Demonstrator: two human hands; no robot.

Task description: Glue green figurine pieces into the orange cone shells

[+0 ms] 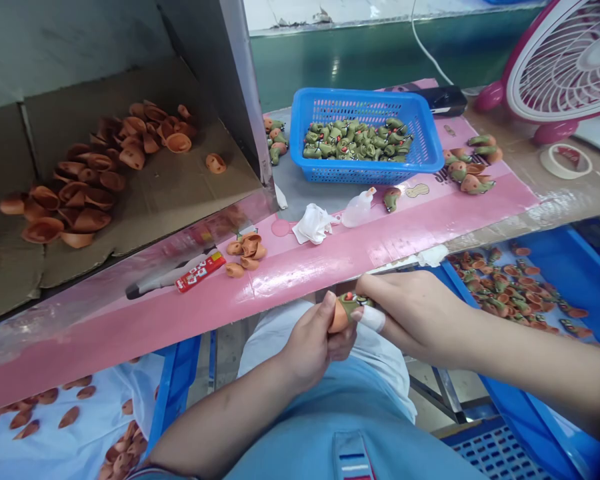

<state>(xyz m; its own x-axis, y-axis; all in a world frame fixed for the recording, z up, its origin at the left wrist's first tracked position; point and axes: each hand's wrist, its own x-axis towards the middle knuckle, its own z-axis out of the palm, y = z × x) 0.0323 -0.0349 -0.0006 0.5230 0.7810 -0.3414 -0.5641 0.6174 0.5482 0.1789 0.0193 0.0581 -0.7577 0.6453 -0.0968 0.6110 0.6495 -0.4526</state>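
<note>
Over my lap, at the table's front edge, both hands grip one small figure (349, 307) with an orange-brown shell part and a green part. My left hand (313, 340) is wrapped round the orange end. Pinching the green end is my right hand (397, 313), which has white tape on one finger. My fingers hide part of the figure. On the table beyond stand a blue basket (367, 175) of green pieces (355, 141), a small squeeze bottle (359, 208) and a crumpled tissue (314, 223). A little heap of orange shell pieces (247, 253) lies to the left.
A cardboard-lined box (220, 193) with orange shells stands left. A red packet (200, 272), joined figures (473, 170), a tape roll (566, 164) and a pink fan (570, 63) are on the table (300, 267). Blue trays (585, 273) with pieces sit lower at both sides.
</note>
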